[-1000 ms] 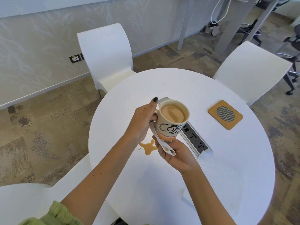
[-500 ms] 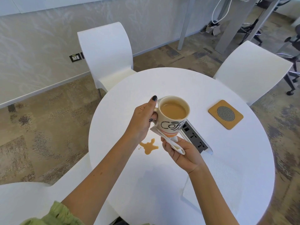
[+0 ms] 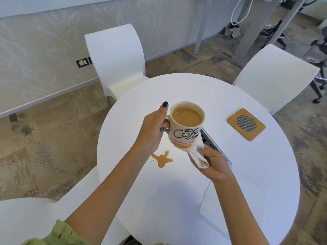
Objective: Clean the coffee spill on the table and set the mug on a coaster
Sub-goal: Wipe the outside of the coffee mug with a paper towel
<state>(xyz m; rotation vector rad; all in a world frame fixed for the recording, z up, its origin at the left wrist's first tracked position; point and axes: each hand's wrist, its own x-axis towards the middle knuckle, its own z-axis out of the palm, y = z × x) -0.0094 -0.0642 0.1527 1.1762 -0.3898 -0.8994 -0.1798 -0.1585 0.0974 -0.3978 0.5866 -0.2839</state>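
Note:
A cream mug [image 3: 185, 129] full of milky coffee, lettered "Coffee" in black, hangs in the air above the round white table [image 3: 265, 174]. My left hand [image 3: 152, 131] grips its handle. Under the mug's base my right hand [image 3: 215, 165] presses a folded white tissue [image 3: 196, 152]. A brown coffee spill [image 3: 162, 159] lies on the table below and left of the mug. A square cork coaster [image 3: 246, 124] with a grey mesh disc lies flat to the right, apart from the mug.
A grey power socket strip [image 3: 214, 147] is set into the table behind my right hand. White paper napkins [image 3: 247, 209] lie near the front right edge. Three white chairs surround the table: one at the back [image 3: 115, 59], one at the right [image 3: 276, 76], one at the front left [image 3: 26, 218].
The mug has levelled out from a tilt toward me. My right hand with the tissue has shifted right along the mug's bottom, from its left side to its right underside.

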